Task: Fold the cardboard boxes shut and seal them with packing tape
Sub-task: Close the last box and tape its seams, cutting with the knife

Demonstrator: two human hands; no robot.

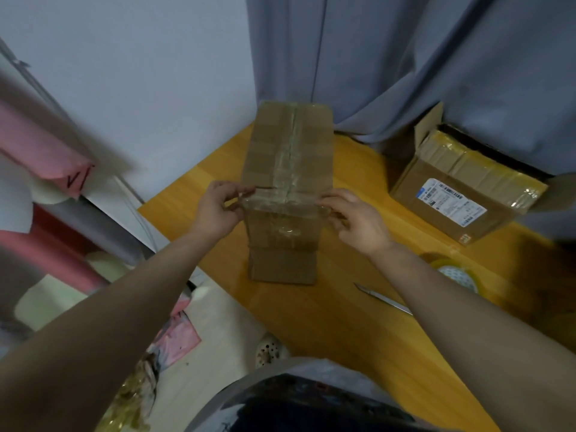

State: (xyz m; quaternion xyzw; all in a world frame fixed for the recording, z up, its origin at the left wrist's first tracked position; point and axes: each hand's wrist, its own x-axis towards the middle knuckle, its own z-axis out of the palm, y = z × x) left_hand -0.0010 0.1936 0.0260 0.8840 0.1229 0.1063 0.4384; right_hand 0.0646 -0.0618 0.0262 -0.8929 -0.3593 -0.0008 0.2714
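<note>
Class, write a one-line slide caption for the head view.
Left hand and right hand stretch a clear packing-tape strip across a brown cardboard box.

— Wore what, low in the view?
— Wore a pale grey garment (311, 367), loose and smooth, seen only as a curved edge. Carried a dark patch (311, 403) within that edge, near black, flecked with small pale marks; too blurred to read.
— And on the arms?
— Showed bare all along, left forearm (124, 294) and right forearm (467, 313) alike, bare on through to the left hand (218, 207) and the right hand (355, 219).
— Anything at the feet?
— Spotted one white shoe (268, 350), rounded at the toe, dotted with dark holes. Could not tell whether worn or merely lying there.
</note>
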